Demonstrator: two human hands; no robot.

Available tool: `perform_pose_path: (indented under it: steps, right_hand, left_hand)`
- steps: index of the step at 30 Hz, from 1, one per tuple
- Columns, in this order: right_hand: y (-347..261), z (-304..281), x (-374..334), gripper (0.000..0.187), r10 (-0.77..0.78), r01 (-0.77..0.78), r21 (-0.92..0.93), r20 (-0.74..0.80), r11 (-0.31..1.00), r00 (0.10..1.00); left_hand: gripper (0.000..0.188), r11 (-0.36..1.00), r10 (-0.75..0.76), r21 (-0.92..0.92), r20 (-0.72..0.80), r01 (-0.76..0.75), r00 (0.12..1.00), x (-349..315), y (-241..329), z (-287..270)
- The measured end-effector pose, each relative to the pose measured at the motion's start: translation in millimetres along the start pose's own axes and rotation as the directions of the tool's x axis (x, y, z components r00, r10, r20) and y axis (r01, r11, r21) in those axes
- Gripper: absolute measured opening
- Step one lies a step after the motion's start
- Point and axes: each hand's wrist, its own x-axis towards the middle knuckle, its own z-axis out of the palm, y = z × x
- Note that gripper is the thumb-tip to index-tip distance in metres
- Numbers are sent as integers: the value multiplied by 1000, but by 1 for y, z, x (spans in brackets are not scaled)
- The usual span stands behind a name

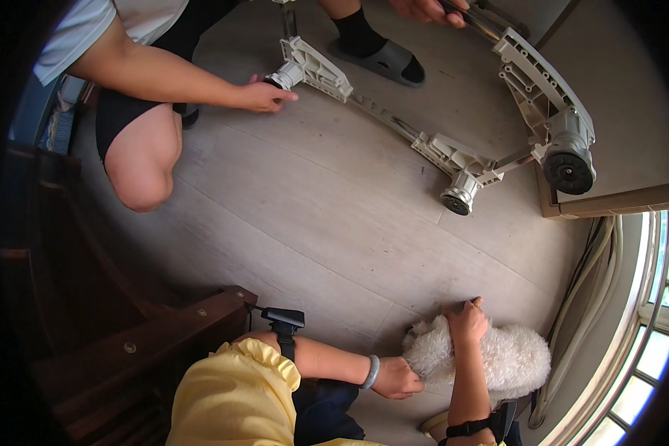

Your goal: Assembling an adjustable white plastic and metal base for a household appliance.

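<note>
A small white curly-furred dog (pixel 519 360) is on the floor at the lower right, its face hidden. My right hand (pixel 467 325) is over its front part, the fingers curled into the fur at the far side. My left hand (pixel 398 377), below a bracelet (pixel 372 372), is closed beside the dog's left end. Whether a paw or some fur is in that grip is hidden. Both hands are apart from the white adjustable stand (pixel 457 154) farther off, which has metal rods and round black-bottomed feet.
Another person's hand (pixel 264 97) holds a foot of the stand at the upper left. A hand (pixel 427 10) at the top grips its rod. Dark wooden furniture (pixel 186 320) is at my left. Pipes (pixel 583 312) and a barred window (pixel 658 357) line the right.
</note>
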Motion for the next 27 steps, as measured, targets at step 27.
perform_pose_path:
  steps: [27]
  right_hand:
    - [1,2,-1,54,-6,6,9,-24,1000,1000]
  left_hand:
    - [18,1000,3,19,-14,-3,1000,0,2,-1]
